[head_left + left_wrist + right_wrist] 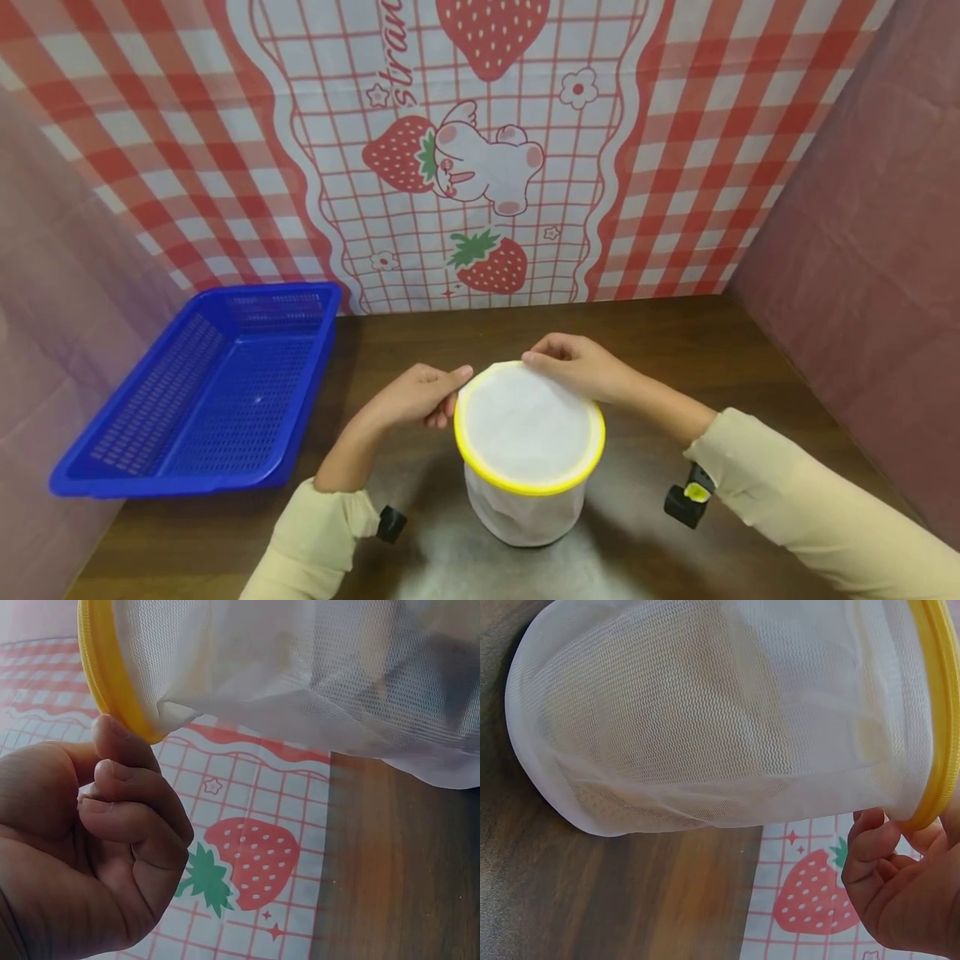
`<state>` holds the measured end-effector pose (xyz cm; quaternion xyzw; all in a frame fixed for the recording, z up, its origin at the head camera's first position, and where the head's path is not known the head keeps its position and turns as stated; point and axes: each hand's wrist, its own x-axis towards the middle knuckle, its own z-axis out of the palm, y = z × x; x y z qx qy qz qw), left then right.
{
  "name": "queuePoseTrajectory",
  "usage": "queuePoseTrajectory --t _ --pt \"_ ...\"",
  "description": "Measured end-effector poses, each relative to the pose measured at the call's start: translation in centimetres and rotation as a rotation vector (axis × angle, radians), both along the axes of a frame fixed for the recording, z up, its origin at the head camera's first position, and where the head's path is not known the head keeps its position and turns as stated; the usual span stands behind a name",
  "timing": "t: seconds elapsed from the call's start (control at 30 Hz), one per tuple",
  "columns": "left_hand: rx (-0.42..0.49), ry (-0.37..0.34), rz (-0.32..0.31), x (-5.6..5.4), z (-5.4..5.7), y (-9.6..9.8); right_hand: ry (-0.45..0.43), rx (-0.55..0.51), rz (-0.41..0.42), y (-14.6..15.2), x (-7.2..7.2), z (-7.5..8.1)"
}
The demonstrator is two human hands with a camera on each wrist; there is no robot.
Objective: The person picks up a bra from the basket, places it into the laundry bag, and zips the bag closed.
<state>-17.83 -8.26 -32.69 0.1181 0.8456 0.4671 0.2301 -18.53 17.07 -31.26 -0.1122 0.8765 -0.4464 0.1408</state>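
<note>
A white mesh laundry bag (528,425), round like a drum, stands upright on the table with a yellow zipper band (480,468) around its top edge. The top panel lies flat across it. My left hand (416,393) pinches the rim at the far left, its other fingers curled below, as the left wrist view shows beside the yellow zipper (101,671). On the far side of the rim, my right hand (577,365) pinches the edge between thumb and fingers. The bag's mesh side (697,712) fills much of the right wrist view.
A blue plastic basket (307,417) with slotted walls sits to the left on the brown wooden table (675,333). Behind the table hangs a red-and-white checked cloth (697,167) with strawberry prints. Pink cloth walls (847,250) border both sides.
</note>
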Motion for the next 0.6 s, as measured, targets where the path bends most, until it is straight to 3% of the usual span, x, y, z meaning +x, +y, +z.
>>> queuePoseTrajectory --t 0.6 --pt "0.017 -0.054 -0.009 -0.07 -0.58 -0.30 0.020 0.010 0.005 0.63 -0.06 -0.37"
